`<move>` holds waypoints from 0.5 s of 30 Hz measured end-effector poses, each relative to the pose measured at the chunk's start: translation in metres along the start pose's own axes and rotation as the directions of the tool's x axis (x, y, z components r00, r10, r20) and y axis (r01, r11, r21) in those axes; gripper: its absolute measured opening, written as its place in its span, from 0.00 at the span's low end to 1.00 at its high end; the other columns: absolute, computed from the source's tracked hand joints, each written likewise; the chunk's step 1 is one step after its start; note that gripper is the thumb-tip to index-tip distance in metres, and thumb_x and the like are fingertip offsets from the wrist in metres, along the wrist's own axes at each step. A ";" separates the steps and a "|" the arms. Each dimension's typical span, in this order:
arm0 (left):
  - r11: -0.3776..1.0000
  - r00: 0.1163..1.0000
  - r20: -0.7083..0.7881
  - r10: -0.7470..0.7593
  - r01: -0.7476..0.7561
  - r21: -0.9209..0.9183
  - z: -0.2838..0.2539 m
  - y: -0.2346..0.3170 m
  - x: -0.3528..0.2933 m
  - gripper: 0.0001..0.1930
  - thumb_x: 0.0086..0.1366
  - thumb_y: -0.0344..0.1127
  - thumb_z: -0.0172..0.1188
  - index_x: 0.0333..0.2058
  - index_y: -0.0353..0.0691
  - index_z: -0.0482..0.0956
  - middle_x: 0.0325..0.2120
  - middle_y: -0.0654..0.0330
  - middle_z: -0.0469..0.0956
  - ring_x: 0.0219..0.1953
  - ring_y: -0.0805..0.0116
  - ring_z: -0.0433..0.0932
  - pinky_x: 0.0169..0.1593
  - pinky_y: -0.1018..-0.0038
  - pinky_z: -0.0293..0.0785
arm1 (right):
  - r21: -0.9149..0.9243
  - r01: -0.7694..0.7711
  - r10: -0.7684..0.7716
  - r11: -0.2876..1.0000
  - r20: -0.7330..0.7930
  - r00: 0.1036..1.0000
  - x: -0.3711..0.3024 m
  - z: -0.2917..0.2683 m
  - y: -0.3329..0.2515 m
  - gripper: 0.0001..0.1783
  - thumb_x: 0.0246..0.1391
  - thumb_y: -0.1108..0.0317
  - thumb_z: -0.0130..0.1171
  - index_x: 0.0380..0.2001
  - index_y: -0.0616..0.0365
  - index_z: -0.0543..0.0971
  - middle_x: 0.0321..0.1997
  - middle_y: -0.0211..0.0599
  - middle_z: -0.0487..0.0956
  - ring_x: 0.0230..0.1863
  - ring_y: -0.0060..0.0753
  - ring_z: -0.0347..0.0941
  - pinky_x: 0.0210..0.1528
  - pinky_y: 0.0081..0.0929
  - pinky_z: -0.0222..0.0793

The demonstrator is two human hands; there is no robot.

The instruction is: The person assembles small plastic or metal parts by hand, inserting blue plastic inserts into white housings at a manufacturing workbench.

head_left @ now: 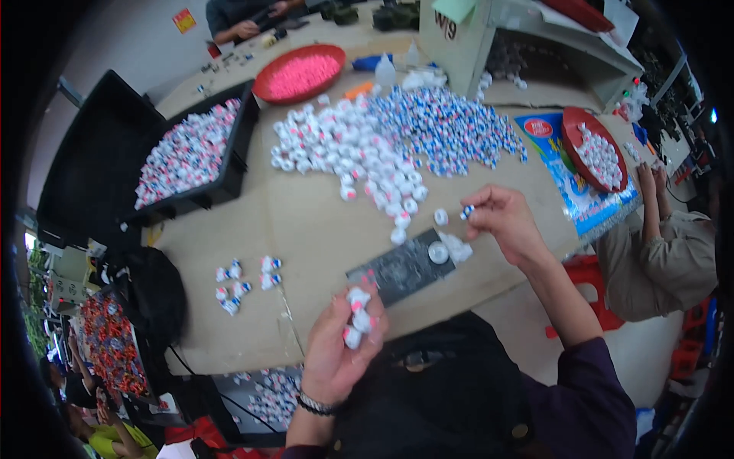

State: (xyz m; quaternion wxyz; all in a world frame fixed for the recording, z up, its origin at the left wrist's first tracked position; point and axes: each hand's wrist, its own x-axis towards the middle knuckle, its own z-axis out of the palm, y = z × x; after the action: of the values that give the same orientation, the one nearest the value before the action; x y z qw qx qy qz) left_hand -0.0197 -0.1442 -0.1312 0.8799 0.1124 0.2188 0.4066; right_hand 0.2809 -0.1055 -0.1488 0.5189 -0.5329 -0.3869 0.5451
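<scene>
My left hand (pixel 336 356) is closed around several small white plastic pieces with pink spots (pixel 357 317), near the table's front edge. My right hand (pixel 506 222) pinches a small blue-and-white piece (pixel 467 212) between thumb and fingertips. Between the hands lies a dark grey slab (pixel 401 269), bearing a small round white dish (pixel 438 252) and, at its right end, crumpled white tissue (pixel 457 247). A single white piece (pixel 441 216) sits just left of my right fingertips. Beyond are a heap of white pieces (pixel 325 141) and a heap of blue-and-white pieces (pixel 451 126).
Several joined pieces (pixel 232 291) lie at left. A black crate (pixel 246 126) of pieces stands behind them. A red bowl (pixel 264 76) holds pink bits; another red bowl (pixel 569 126) rests on a blue bag (pixel 569 195). A grey box (pixel 459 46) stands at the back; a co-worker (pixel 650 252) sits right.
</scene>
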 end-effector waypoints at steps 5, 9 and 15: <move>0.999 1.000 0.007 -0.009 0.009 0.039 0.006 -0.012 0.017 0.23 0.71 0.44 0.49 0.57 0.33 0.65 0.33 0.60 0.74 0.26 0.73 0.71 0.17 0.85 0.60 | -0.102 0.067 -0.061 0.993 0.060 0.996 -0.007 0.011 -0.011 0.09 0.46 0.83 0.60 0.35 0.67 0.79 0.31 0.36 0.78 0.28 0.24 0.76 0.33 0.20 0.75; 0.995 1.000 0.007 -0.026 0.026 0.095 0.006 -0.019 0.028 0.22 0.71 0.42 0.48 0.57 0.33 0.65 0.34 0.59 0.76 0.27 0.72 0.73 0.17 0.85 0.60 | -0.273 0.238 -0.208 0.932 0.135 0.969 -0.008 0.012 -0.008 0.08 0.47 0.80 0.62 0.33 0.65 0.81 0.30 0.35 0.80 0.27 0.20 0.75 0.32 0.18 0.72; 0.995 0.998 0.023 -0.059 0.057 0.085 -0.008 -0.032 0.022 0.21 0.71 0.43 0.49 0.55 0.35 0.66 0.37 0.57 0.78 0.27 0.71 0.73 0.16 0.84 0.60 | -0.615 0.460 -0.321 0.640 0.330 0.888 -0.018 0.018 -0.009 0.09 0.49 0.81 0.61 0.35 0.61 0.82 0.35 0.34 0.78 0.33 0.27 0.77 0.35 0.18 0.75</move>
State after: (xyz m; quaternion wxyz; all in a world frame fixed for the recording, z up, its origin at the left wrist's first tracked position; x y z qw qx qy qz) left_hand 0.0101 -0.1481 -0.1567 0.8884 0.1483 0.2278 0.3699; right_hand 0.2631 -0.1193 -0.1342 0.3542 -0.5332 -0.7123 0.2879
